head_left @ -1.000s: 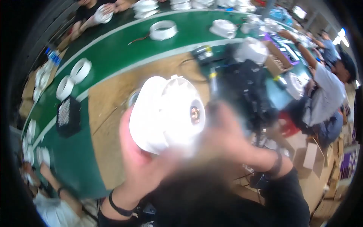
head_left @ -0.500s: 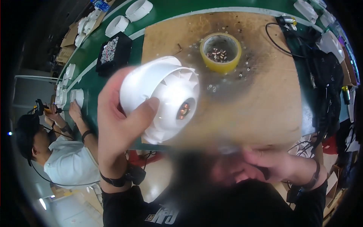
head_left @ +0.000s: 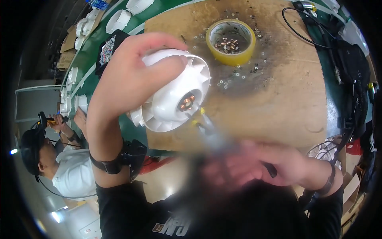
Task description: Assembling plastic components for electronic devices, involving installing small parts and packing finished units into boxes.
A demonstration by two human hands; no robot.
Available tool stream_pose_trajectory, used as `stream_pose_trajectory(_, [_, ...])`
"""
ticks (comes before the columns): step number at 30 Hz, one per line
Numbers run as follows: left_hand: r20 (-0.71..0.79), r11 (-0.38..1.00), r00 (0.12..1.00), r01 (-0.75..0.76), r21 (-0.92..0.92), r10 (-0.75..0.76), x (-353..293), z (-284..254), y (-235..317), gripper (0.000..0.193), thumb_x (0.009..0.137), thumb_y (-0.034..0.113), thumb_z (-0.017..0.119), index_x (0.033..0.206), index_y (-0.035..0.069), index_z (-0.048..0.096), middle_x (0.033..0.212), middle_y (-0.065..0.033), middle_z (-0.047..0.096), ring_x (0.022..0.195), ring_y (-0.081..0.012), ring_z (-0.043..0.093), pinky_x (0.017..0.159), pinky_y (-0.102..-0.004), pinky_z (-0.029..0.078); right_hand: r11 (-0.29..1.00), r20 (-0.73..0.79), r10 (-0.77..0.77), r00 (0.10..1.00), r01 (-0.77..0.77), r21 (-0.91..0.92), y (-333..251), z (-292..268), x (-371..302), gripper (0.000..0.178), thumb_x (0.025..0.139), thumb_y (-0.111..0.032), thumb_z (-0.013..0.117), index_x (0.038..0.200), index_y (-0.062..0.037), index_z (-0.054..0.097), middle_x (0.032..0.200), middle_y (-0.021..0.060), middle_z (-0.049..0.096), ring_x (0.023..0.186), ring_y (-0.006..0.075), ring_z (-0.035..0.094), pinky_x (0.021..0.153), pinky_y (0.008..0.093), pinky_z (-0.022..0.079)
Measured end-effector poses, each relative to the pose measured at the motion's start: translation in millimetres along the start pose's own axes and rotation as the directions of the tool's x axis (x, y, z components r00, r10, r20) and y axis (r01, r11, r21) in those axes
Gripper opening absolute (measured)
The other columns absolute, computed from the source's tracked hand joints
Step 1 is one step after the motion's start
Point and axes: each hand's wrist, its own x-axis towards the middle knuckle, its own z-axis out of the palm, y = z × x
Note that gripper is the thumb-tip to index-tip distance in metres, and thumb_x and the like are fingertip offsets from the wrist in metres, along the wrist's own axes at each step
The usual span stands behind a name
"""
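My left hand (head_left: 133,75) is closed round a white plastic fan housing (head_left: 167,101), gripping its rim with vanes. The housing is tilted, its hub facing right and toward me. In the hub's dark round opening sit several copper-coloured pieces (head_left: 187,103). My right hand (head_left: 254,163) is closed on pliers (head_left: 211,135) with two slim, yellow-marked tips spread apart. Those tips are at the edge of the hub opening; whether they touch it I cannot tell. The pliers' handles and my right fingers are partly blurred.
A yellow tape roll (head_left: 238,57) holding small copper parts stands on the brown board (head_left: 278,103), with small rings scattered round it. A black bin (head_left: 113,42) of small parts is at left. Cables and a black bag (head_left: 350,79) lie at right. A co-worker (head_left: 75,171) works at far left.
My left hand has turned the housing and shifted its grip toward the upper rim. My right hand has brought the pliers up to the hub from the lower edge.
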Motion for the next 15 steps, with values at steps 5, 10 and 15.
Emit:
stream_pose_trajectory(5, [0.046, 0.999, 0.999, -0.008, 0.054, 0.006, 6.6, 2.0, 4.4, 0.027, 0.087, 0.008, 0.062, 0.113, 0.0, 0.066, 0.099, -0.0052, 0.069, 0.089, -0.0113, 0.064, 0.077, -0.0245, 0.05, 0.999, 0.056, 0.008, 0.998, -0.01, 0.035, -8.6, -6.5, -1.4, 0.059, 0.106, -0.045, 0.031, 0.142, 0.001, 0.04, 0.134, 0.019, 0.056, 0.117, 0.0275, 0.059, 0.097, 0.038, 0.048])
stream_pose_trajectory(10, [0.052, 0.999, 0.998, 0.04, 0.022, -0.041, 4.4, 4.9, 8.9, 0.027, 0.088, 0.008, 0.062, 0.113, 0.0, 0.065, 0.1, -0.0053, 0.068, 0.09, -0.0114, 0.064, 0.078, -0.0246, 0.05, 0.999, 0.07, 0.026, 0.997, -0.028, 0.032, -11.1, -6.2, -6.2, 0.059, 0.106, -0.045, 0.03, 0.141, 0.0002, 0.041, 0.133, 0.0191, 0.057, 0.113, 0.0272, 0.061, 0.095, 0.0363, 0.049])
stream_pose_trajectory(15, [0.057, 0.998, 0.997, 0.062, -0.023, -0.06, 4.9, 4.7, 8.4, 0.026, 0.088, 0.008, 0.061, 0.113, 0.0, 0.064, 0.102, -0.0057, 0.068, 0.091, -0.0119, 0.064, 0.079, -0.0247, 0.051, 0.999, 0.064, 0.051, 0.997, -0.05, -0.003, -13.9, -7.8, -4.6, 0.058, 0.106, -0.045, 0.03, 0.141, -0.0013, 0.043, 0.133, 0.0186, 0.058, 0.112, 0.0268, 0.062, 0.093, 0.0348, 0.05])
